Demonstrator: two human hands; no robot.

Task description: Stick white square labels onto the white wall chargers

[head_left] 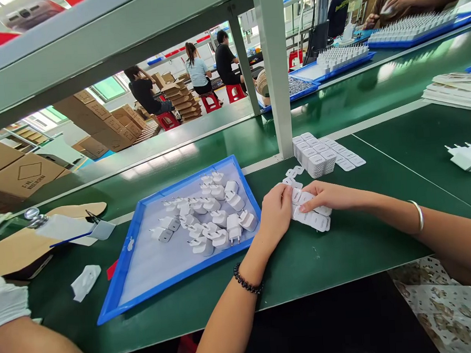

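Grey-printed white labels (312, 220), white plugs (234, 226), blue-rimmed tray (121, 272), green tabletop (361, 249), black bracelet (244, 284), brown-blotched pale cloth (439, 303)

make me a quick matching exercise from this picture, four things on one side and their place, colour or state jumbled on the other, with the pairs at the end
Things
1. tray
2. plugs
3. beads
4. front cards

Place, colour or state
A. white, scattered loose
B. held between the left hand and right hand
C. blue-edged, lying flat
D. dark, round the left wrist

Pairs: 1-C, 2-A, 3-D, 4-B
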